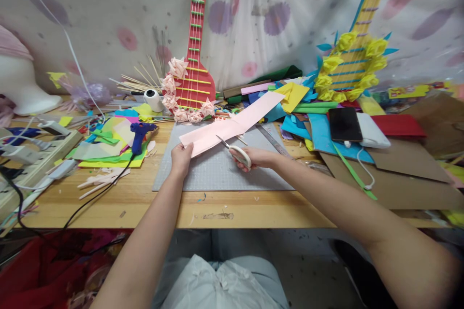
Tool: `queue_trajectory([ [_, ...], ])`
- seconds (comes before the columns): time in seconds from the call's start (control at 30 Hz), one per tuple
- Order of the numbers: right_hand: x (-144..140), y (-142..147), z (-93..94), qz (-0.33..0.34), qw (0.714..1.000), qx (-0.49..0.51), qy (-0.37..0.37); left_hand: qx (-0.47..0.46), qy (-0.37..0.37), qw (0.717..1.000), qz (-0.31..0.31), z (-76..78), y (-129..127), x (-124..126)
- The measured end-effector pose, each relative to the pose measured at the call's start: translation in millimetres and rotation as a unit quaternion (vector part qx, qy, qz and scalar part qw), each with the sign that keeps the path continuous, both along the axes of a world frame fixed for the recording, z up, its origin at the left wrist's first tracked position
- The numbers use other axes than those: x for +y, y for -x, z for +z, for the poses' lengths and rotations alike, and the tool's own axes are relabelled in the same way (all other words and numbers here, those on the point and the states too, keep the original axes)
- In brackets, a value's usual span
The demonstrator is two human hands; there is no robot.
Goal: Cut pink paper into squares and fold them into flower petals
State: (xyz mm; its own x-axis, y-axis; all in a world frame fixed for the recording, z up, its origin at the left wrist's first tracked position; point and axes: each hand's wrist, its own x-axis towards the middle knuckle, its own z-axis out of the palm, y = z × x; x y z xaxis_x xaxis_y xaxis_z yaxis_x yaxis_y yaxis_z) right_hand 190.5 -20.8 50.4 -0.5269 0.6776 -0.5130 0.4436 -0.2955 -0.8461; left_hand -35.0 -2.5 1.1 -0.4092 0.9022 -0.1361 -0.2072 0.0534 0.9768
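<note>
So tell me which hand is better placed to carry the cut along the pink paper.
Right: the right hand holds the scissors, blades at the pink paper, while the left hand grips its near end.

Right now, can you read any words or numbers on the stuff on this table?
No text here can be read.
Yellow card at the far right: some print, too blurred to read.
Grey mat: faint grid marks, no legible numbers.
Ruler: markings too small to read.
Pink paper, scissors, glue gun, phone: no text visible.
</note>
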Motion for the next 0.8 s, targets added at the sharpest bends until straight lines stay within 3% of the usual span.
queue_trajectory([
  [0.47, -3.4, 1.1, -3.5, 0.001, 1.0, 0.015, -0.006, -0.016, 0.004, 1.0, -0.005, 3.3, -0.3, -1.1],
  [0.8, 5.8, -9.7, -2.4, 0.032, 0.996, 0.023, 0.084, -0.03, 0.007, 0.999, -0.011, 6.1, -0.9, -1.8],
])
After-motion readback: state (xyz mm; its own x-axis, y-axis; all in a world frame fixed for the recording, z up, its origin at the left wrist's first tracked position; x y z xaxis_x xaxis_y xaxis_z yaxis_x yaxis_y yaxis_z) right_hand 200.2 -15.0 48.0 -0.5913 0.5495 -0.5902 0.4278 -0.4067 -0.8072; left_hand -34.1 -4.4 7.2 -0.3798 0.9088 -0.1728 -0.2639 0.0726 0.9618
